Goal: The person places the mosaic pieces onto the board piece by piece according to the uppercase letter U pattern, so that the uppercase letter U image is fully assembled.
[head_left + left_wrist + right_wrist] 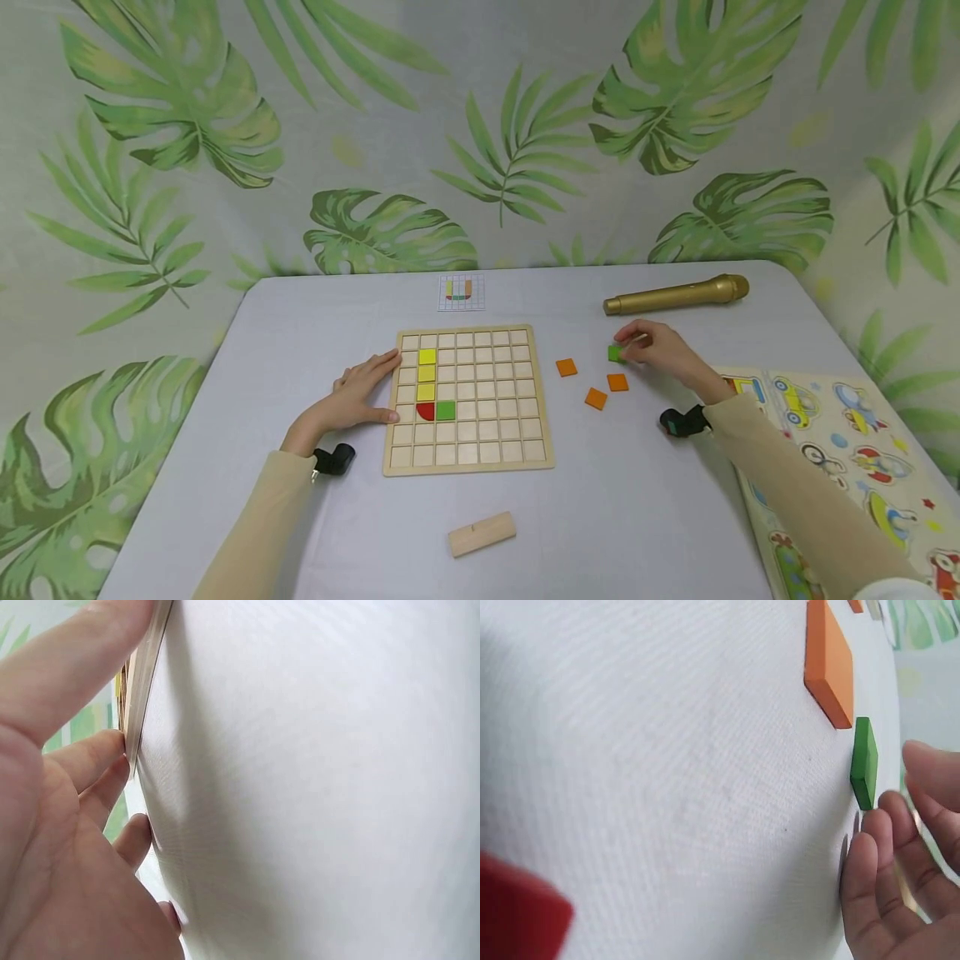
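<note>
A square wooden grid board (480, 473) lies on the table, with three yellow tiles (427, 374), a red quarter-round piece (426, 411) and a green tile (446, 410) in its cells. My left hand (348, 404) rests against the board's left side, thumb and fingertips touching the frame. On the right, my right hand (660, 354) hovers at a loose green tile (615, 353). In the right wrist view this green tile (865, 763) lies flat, with the fingertips beside it and the thumb apart from it. Three orange tiles (596, 398) lie nearby.
Behind the board lies a small pattern card (461, 292). A gold microphone (675, 295) is at the back right. A wooden block (482, 534) lies in front, and a picture puzzle board (832, 417) under the right forearm. A red piece (521, 911) shows in the right wrist view.
</note>
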`<state>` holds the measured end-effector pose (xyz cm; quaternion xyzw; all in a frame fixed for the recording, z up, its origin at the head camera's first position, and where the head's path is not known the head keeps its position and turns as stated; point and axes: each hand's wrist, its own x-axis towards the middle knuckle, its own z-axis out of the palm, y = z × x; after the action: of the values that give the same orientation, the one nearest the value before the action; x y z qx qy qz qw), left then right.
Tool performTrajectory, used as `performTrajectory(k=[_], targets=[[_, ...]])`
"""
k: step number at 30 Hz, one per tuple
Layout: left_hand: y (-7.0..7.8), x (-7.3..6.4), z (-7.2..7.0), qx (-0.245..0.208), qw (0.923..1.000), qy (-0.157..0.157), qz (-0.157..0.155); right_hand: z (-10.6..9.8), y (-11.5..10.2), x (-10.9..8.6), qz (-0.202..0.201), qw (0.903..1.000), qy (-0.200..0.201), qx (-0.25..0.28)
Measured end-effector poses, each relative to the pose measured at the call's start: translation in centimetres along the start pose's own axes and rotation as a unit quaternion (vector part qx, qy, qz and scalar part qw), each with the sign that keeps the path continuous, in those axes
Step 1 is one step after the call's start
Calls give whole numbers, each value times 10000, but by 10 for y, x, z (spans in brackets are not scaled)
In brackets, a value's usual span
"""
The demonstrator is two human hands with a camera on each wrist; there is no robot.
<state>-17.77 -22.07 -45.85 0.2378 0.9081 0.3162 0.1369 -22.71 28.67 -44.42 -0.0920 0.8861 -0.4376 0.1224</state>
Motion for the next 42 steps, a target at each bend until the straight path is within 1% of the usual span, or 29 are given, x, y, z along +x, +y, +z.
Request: performTrajectory(k=[5, 9, 13, 19, 23, 27, 30, 33, 36, 38, 42], targets=[[0, 1, 0, 20, 9999, -72, -72, 5, 0, 3, -199, 9989, 84, -409], [0, 1, 0, 34, 9998, -106, -144, 7, 2, 6, -276, 9968, 141, -737], [0, 0, -1, -1, 9999, -85, -145, 8, 1, 7, -398, 9951, 183, -892], [-1, 0, 0, 7, 9998, -104, -181, 8, -5, 5, -548, 9940, 157, -936], [0, 0, 0, 5, 9998, -105, -163, 7, -11, 3, -481, 9961, 66, -741], [1, 0, -1, -6, 9999, -70, -138, 9, -20, 1, -468, 9986, -101, -218], [1, 0, -1, 19, 9999, -68, -144, 14, -26, 3, -531, 9981, -262, 189], [1, 0, -1, 28, 9999, -68, -146, 23, -33, 5, -550, 9967, -440, 399], [1, 0, 0, 7, 9998, -77, -157, 34, -43, 7, -579, 9950, -672, 464], [1, 0, -1, 9, 9999, -77, -155, 43, -51, 7, -638, 9934, -828, 463], [1, 0, -1, 12, 9999, -71, -129, 62, -67, 9, -813, 9879, -1165, 623]])
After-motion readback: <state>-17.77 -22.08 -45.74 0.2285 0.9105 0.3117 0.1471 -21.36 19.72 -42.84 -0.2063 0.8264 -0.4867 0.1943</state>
